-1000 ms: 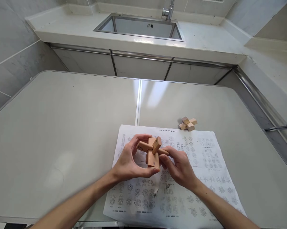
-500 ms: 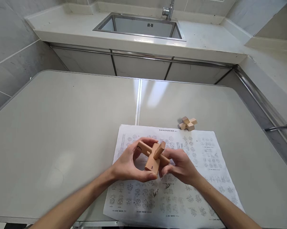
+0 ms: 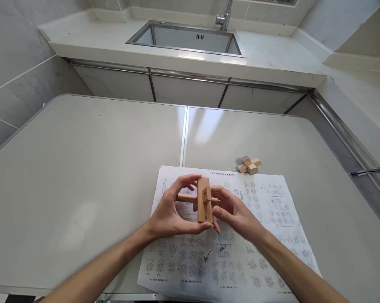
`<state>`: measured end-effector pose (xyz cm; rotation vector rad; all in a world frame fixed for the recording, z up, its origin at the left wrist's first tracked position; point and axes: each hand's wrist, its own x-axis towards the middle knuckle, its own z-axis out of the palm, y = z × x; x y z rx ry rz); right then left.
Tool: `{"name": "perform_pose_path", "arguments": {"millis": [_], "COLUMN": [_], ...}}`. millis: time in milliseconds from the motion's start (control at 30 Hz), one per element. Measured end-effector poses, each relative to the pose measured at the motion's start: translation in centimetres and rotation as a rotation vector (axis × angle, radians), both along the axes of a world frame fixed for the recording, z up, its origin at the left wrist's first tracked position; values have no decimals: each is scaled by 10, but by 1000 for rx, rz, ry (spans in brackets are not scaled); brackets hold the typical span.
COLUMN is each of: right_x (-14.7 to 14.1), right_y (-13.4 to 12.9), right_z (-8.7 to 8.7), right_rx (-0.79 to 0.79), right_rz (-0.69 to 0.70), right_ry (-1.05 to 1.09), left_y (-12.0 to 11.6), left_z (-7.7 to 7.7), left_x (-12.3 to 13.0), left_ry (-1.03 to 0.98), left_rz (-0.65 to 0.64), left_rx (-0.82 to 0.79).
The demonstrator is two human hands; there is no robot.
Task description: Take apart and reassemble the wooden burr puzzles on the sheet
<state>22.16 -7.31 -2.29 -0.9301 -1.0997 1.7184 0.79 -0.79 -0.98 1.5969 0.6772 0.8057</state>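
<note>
A wooden burr puzzle (image 3: 204, 206) of crossed brown pieces is held above a printed sheet. Its broad flat piece faces me upright, with a short dark mark near the bottom. A block juts out of its middle and a thin bar crosses behind it. My left hand (image 3: 171, 210) spans the flat piece, thumb at the lower end and fingers at the top. At the bar's right end, my right hand (image 3: 235, 210) curls its thumb and fingers around the puzzle's side; some fingertips are hidden behind it.
The printed sheet (image 3: 259, 256), covered with small puzzle diagrams, lies on the grey table (image 3: 82, 168). A second, paler wooden burr puzzle (image 3: 249, 165) sits at the sheet's far edge. Beyond the table is a counter (image 3: 91, 38) with a metal sink (image 3: 190, 49) and a faucet (image 3: 224, 19).
The puzzle has turned from a slant to upright, its flat piece now facing me. Both hands turned with it, and the right fingers shifted slightly up. The view has tilted a little.
</note>
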Motion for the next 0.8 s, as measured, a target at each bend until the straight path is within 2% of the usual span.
{"name": "perform_pose_path", "arguments": {"millis": [100,233,333,433,533,667,800], "right_x": [-2,-5,-8,-10,-8,-2,4], "right_y": [-1,-5,-7,-8,-7,-4,0], "right_z": [-1,-4,-2,0,1,-5,-14], "right_rx": [42,183,318,371,299,125,28], "right_rz": [-26,-120,-173,-178,-213,-314,-396], "right_ry": [-52,-200,-356,-413,-407,-322,-184], "left_y": [2,5,9,15,22,30,36], "left_z": [-5,-8,-5,1,6,3,-7], "left_x": [-2,-5,-7,-8,-10,-13,-19], "left_ry": [-13,-67,-111,-162,-103,118,401], "left_rz": [-5,-46,-50,3,174,422,474], "left_rx": [-22,-72,-109,-139,-158,-109,81]}}
